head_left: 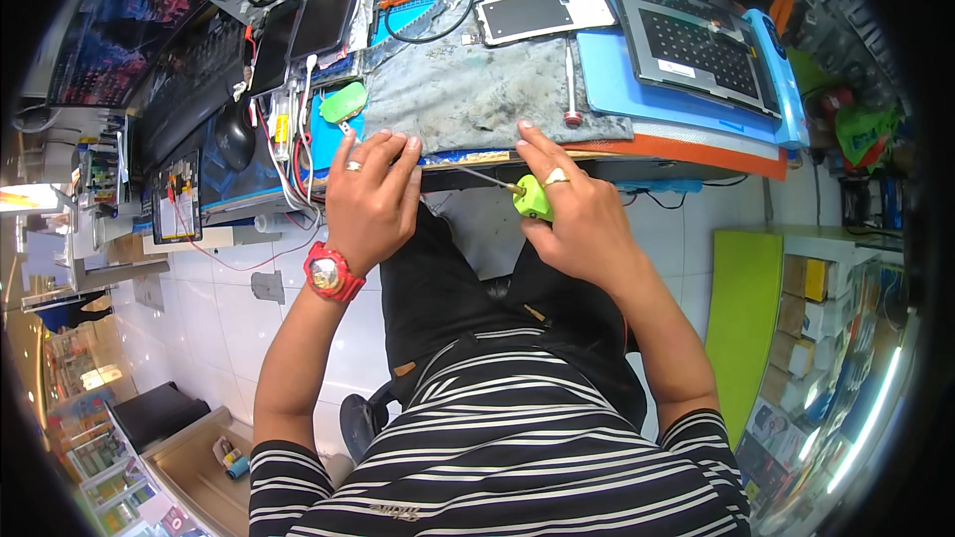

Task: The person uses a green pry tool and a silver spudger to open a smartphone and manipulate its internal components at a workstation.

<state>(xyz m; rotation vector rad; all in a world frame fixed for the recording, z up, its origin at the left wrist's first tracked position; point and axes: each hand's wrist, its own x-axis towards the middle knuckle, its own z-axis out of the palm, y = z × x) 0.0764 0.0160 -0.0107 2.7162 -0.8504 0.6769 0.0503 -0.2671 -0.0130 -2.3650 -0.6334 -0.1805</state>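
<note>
My left hand (370, 189), with a red watch (334, 272) at its wrist, rests at the bench's front edge. Its fingers stretch forward onto the stained grey cloth (448, 99), and nothing shows in them. Just past the front edge, my right hand (575, 214) is closed around a screwdriver-like tool with a bright green handle (534, 199). The thin metal shaft points left toward my left hand; its tip is hard to make out. On the cloth's right part lies a slim screwdriver with a red end (572, 117). An opened white-framed phone (545, 13) sits at the cloth's far side.
A grey laptop part (696, 50) lies on a blue sheet (609, 70) at the right. Left of the cloth are a green oval piece (343, 101), white cables, dark phones (328, 8), a black mouse (235, 137) and a keyboard (189, 89). A green-topped cabinet (741, 318) stands to my right.
</note>
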